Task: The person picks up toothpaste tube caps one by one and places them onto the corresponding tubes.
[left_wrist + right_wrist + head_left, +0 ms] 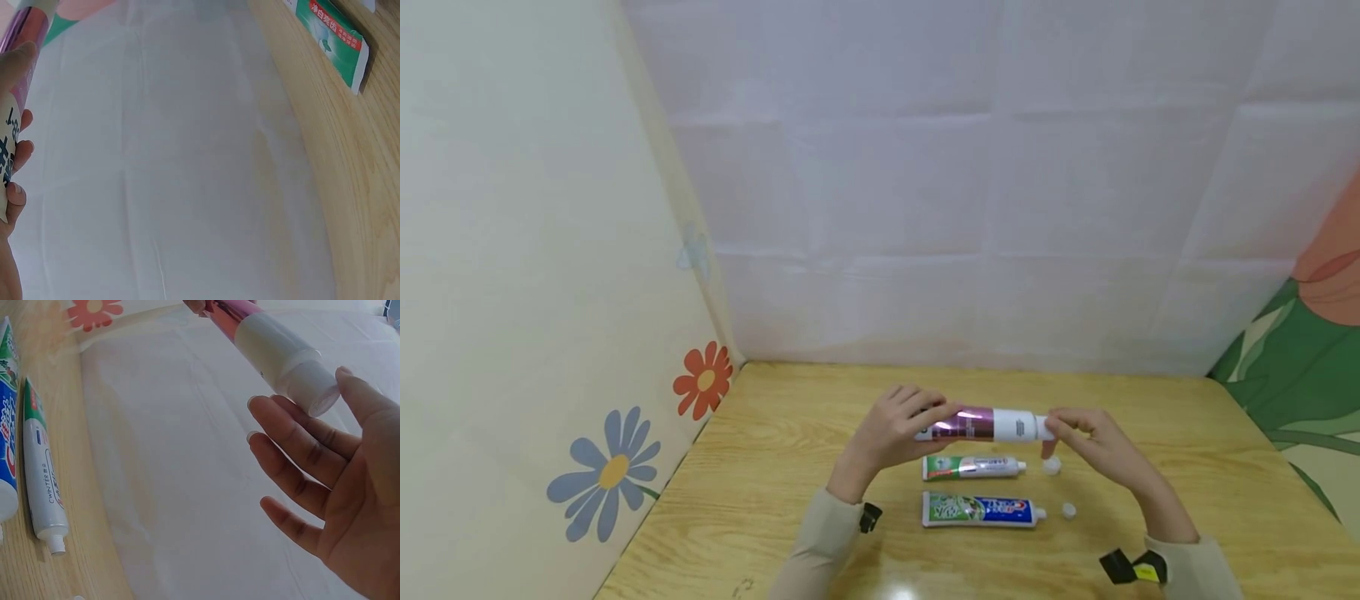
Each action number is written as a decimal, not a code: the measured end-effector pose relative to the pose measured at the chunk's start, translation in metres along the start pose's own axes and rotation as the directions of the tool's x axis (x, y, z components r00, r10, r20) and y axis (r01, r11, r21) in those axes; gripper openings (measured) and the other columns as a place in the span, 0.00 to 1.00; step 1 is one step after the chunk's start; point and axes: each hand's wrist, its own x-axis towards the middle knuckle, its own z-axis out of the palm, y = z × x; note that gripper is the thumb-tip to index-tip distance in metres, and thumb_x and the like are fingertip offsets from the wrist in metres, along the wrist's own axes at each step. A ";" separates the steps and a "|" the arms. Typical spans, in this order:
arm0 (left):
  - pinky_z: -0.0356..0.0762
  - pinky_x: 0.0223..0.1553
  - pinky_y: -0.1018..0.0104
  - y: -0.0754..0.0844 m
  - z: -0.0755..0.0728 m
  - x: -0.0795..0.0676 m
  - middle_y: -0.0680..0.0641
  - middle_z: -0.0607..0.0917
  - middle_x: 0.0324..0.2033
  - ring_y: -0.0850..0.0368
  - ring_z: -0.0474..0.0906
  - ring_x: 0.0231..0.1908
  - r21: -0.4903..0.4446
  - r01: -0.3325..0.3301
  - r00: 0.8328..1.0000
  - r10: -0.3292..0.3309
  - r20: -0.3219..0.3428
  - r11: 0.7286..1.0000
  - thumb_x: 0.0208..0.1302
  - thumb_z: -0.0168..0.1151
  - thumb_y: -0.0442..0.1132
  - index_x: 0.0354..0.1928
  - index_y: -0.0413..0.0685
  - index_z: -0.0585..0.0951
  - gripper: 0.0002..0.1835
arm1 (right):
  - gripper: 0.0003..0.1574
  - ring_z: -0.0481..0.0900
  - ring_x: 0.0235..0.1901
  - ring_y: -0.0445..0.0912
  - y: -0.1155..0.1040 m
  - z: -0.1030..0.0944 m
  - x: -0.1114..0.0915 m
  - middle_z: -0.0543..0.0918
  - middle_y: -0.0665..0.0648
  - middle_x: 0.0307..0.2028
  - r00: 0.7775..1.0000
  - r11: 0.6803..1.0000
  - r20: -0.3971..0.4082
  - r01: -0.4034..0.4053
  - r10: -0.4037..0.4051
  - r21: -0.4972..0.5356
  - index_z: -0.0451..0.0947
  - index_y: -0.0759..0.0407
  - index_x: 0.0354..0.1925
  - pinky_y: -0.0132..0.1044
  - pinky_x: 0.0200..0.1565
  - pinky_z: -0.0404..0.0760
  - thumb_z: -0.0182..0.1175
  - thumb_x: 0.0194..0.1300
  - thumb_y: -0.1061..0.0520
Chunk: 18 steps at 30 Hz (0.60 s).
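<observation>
A purple and white toothpaste tube (976, 423) is held level above the table by my left hand (898, 425), which grips its tail end. In the left wrist view, fingers wrap round the printed body. At the tube's other end, my right hand (1093, 442) has thumb and fingertips on the white cap (312, 389), which sits on the tube. Its other fingers spread loosely beneath. Below the held tube lie a green and white toothpaste tube (977, 467) and a larger green and blue one (981, 509), both with bare nozzles pointing right.
Right of the lying tubes are two loose white caps, an upper cap (1052, 466) and a lower cap (1069, 511). All rest on a wood-grain table (715, 517). A pale cloth backdrop (925, 208) rises behind, and flower-printed panels (602, 333) stand at the sides.
</observation>
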 end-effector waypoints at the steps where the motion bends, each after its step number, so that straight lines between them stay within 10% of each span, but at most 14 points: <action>1: 0.77 0.37 0.70 0.000 0.000 0.000 0.54 0.83 0.37 0.61 0.77 0.35 0.002 -0.001 1.000 0.001 0.000 1.000 0.47 0.70 0.56 0.51 0.55 0.80 0.28 | 0.20 0.77 0.37 0.39 0.000 0.000 0.000 0.82 0.45 0.29 1.000 1.000 0.002 0.007 -0.007 0.011 0.78 0.49 0.26 0.46 0.42 0.69 0.45 0.71 0.61; 18: 0.76 0.36 0.70 0.001 -0.003 0.001 0.54 0.83 0.37 0.61 0.77 0.36 0.017 -0.009 1.000 0.009 0.001 1.000 0.46 0.70 0.56 0.50 0.55 0.81 0.28 | 0.23 0.79 0.33 0.40 0.004 0.002 -0.001 0.82 0.45 0.25 0.996 0.996 -0.015 0.090 -0.090 0.018 0.80 0.53 0.29 0.37 0.40 0.74 0.40 0.72 0.64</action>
